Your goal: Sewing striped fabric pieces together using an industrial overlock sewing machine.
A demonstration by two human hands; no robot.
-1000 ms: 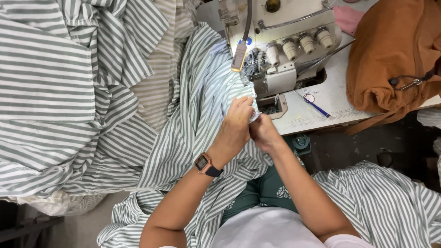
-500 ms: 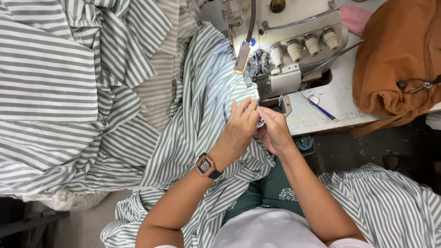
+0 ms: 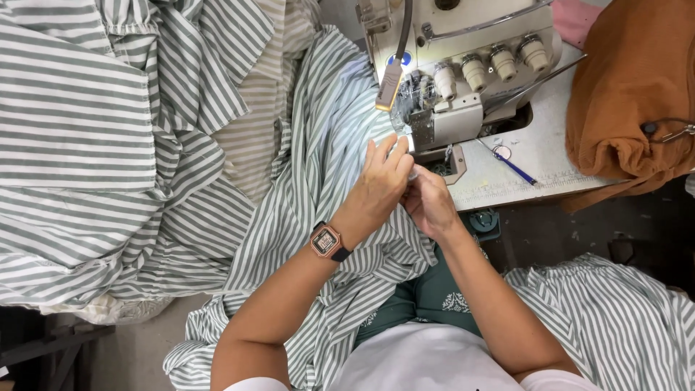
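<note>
A long piece of green-and-white striped fabric (image 3: 318,137) runs from my lap up to the sewing machine (image 3: 463,65). My left hand (image 3: 380,181), with a square watch on its wrist, pinches the fabric's edge just in front of the machine's presser foot. My right hand (image 3: 428,203) sits right beside it, fingers closed on the same edge. The two hands touch each other. The fingertips and the exact spot they hold are partly hidden by the left hand.
A large heap of the same striped fabric (image 3: 79,145) lies to the left. More striped cloth (image 3: 608,318) hangs at lower right. An orange-brown bag (image 3: 630,94) sits on the machine table (image 3: 536,159), near a blue pen (image 3: 510,163).
Both hands have shifted slightly up and right along the fabric edge, closer to the machine's presser foot. The view has also moved a little.
</note>
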